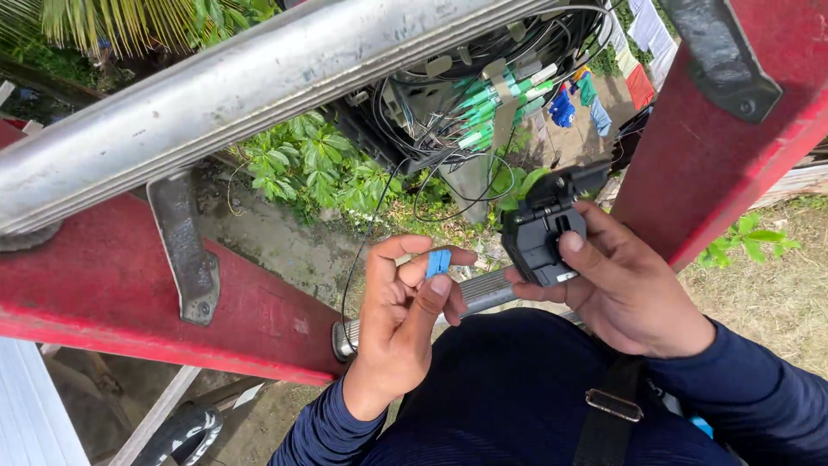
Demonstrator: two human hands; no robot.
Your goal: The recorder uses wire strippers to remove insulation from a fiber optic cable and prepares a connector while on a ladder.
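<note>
My left hand (401,311) pinches a small blue connector piece (438,262) between thumb and forefinger, and a thin black cable (366,237) runs up from that hand to the box above. My right hand (621,289) grips a black hand tool (542,233) with its lid up, a short way right of the blue piece. Above both hands hangs an open black cable box (470,91) packed with black fibres and green connectors.
I am on a red ladder: a grey metal rung (233,86) crosses the top left, red side rails (129,302) (716,129) frame the view, and a lower rung (479,293) lies behind my hands. Far below are green plants, dirt ground and hung laundry.
</note>
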